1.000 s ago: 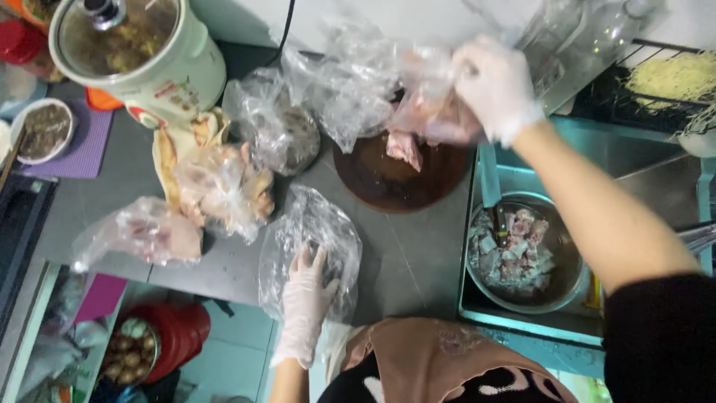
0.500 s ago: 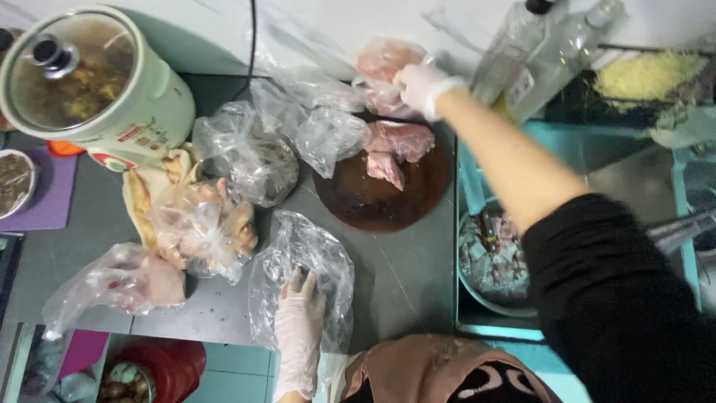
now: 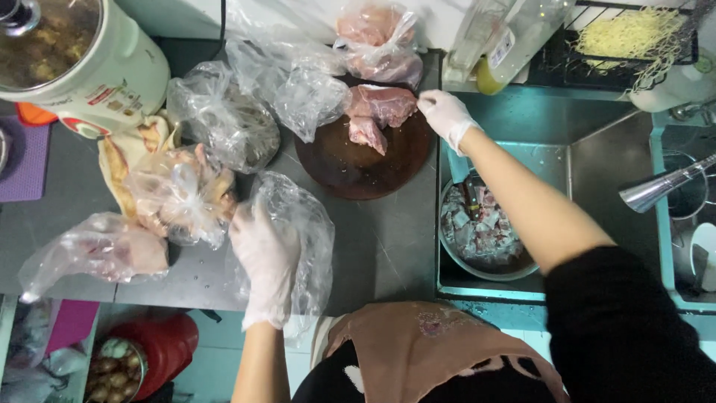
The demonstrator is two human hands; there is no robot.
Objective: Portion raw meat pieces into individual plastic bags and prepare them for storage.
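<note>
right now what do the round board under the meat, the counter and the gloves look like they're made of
Round board: likely wood, dark brown and matte, though no grain is clear. Counter: seems to be metal, grey with a dull sheen and a few water drops. Gloves on the left hand and right hand: thin, milky translucent film, probably latex or vinyl.

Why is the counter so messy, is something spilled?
Nothing looks spilled, only a few water drops on the grey counter. It is crowded: crumpled plastic bags of raw meat lie scattered, and the left hand rests on an empty bag. The right hand touches raw meat on the round board.
</note>
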